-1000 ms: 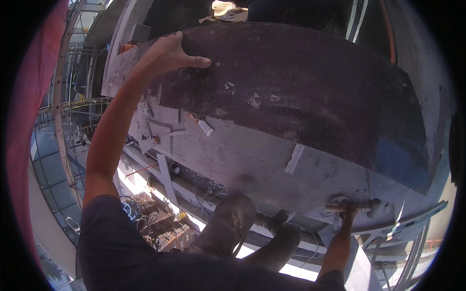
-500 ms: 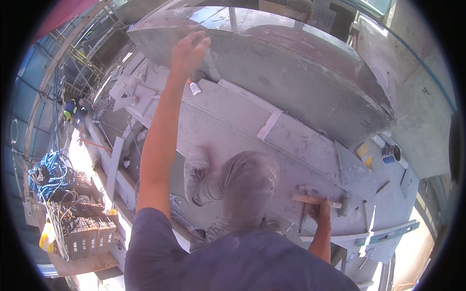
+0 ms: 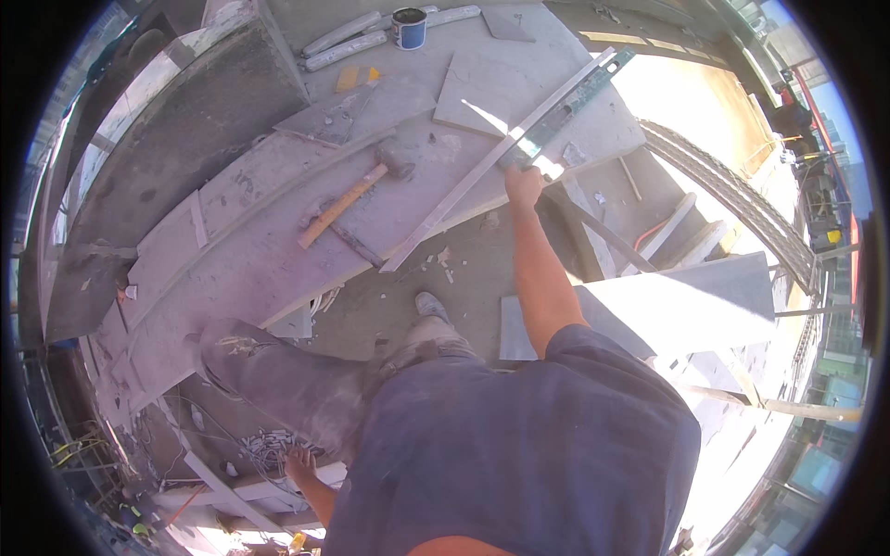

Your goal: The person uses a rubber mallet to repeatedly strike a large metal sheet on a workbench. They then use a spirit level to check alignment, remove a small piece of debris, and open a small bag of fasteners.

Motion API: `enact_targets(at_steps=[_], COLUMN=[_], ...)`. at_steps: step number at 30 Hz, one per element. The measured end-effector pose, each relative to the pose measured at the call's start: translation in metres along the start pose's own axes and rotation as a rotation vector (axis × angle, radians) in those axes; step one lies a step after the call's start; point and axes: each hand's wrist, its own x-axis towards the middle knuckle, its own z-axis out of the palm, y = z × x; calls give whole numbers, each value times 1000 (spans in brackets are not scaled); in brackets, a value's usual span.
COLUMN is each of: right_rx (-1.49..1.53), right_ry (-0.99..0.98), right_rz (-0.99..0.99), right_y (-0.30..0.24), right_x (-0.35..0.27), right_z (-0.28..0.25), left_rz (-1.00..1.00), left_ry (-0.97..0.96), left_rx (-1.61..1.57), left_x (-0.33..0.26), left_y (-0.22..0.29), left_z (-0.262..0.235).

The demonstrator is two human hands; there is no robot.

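Nearest the person, the left hand [image 3: 301, 465] hung low beside a loose heap of small metal pieces and wire [image 3: 271, 448] on the floor; its fingers were too small and shaded to tell whether that grip was apart or together. Right of the person, a flat rectangular grey sheet [image 3: 686, 301] lay partly in hard sunlight.

The right hand [image 3: 524, 183] reached to the near edge of the bench [image 3: 232, 301], a raised platform of dusty grey boards with a curved run at its left. It met the near end of a dark green, straight-sided spirit level [image 3: 563, 119]. The fingers were bent there; whether that grip was clamped on the level could not be told. The level lay slantwise toward the right corner of the bench, alongside a long, pale, square-edged bar [image 3: 487, 170] whose near tip reached the near edge.

Further left, a hammer [image 3: 343, 206] with a smooth wooden handle and a blocky, dust-coated head lay across a thin dark rod [image 3: 357, 244].

Beyond, toward the far edge, were a thin angular slab [image 3: 475, 97], a small yellow block [image 3: 350, 78], a cylindrical blue-and-white tin [image 3: 409, 31] with a dark mouth, and crinkled, silvery tubes [image 3: 345, 49].
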Motion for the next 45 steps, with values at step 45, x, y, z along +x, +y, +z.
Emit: enact_targets(at_steps=[45], right_rx=[-54], right_ry=[-247], right_rz=[75], right_y=[47], right_x=[147], right_z=[27], left_rz=[-85], left_ry=[-51], left_rx=[92], left_x=[-143], left_y=[-177], left_z=[-11])
